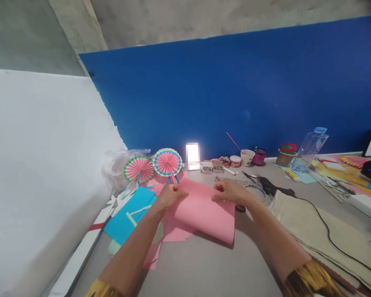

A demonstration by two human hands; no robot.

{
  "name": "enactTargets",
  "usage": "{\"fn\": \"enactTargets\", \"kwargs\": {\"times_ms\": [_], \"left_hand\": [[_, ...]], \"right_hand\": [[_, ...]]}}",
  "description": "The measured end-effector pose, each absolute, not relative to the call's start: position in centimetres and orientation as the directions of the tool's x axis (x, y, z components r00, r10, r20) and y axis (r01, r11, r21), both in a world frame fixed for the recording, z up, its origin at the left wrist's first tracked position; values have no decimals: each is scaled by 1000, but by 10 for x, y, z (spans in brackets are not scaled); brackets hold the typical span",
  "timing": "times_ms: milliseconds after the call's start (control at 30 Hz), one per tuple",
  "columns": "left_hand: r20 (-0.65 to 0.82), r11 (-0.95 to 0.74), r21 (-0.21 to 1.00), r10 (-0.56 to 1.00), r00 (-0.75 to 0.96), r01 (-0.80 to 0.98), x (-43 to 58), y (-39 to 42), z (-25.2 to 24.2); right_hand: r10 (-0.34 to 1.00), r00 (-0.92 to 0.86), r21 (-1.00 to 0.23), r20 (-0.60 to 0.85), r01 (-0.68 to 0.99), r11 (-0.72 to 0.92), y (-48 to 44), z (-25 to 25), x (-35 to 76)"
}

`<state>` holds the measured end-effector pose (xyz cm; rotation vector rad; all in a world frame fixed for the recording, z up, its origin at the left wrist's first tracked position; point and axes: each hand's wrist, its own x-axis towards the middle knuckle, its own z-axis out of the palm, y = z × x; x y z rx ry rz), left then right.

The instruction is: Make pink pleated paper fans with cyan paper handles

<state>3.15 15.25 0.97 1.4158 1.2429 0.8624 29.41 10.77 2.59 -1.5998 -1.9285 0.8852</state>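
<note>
A sheet of pink paper [207, 210] hangs between my two hands, its near edge curling downward over the table. My left hand [170, 196] pinches it near its upper left side, and my right hand [227, 192] grips the upper right side. More pink sheets [177, 231] lie under it and to the left. Beside my left forearm are blue sheets [126, 218] with pale paper strips on top. Two round pleated paper fans, one with a green rim [139, 169] and one with a blue band [167, 162], stand behind my left hand.
Along the blue wall stand a paper cup [247, 156] with a red stick, a purple pot [259, 156] and small boxes of pins [207, 167]. To the right are a hot glue gun [270, 186], a tape roll [256, 192], a plastic bottle [311, 148] and beige cloth [324, 231] crossed by a cable.
</note>
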Motion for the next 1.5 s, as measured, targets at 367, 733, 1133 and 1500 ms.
{"fn": "enactTargets", "kwargs": {"times_ms": [367,733,1133,1500], "left_hand": [[-134,126,986,989,65,113,27,159,-10],[-124,121,992,991,48,43,24,160,-10],[-91,91,996,995,46,18,19,166,-15],[-97,97,995,994,46,8,20,165,-13]], "right_hand": [[995,44,-995,-86,51,-89,124,-28,294],[993,-2,-956,-122,-267,-118,122,-26,293],[997,-12,-973,-76,-219,-77,122,-29,293],[996,48,-970,-70,-238,-57,125,-33,287]]}}
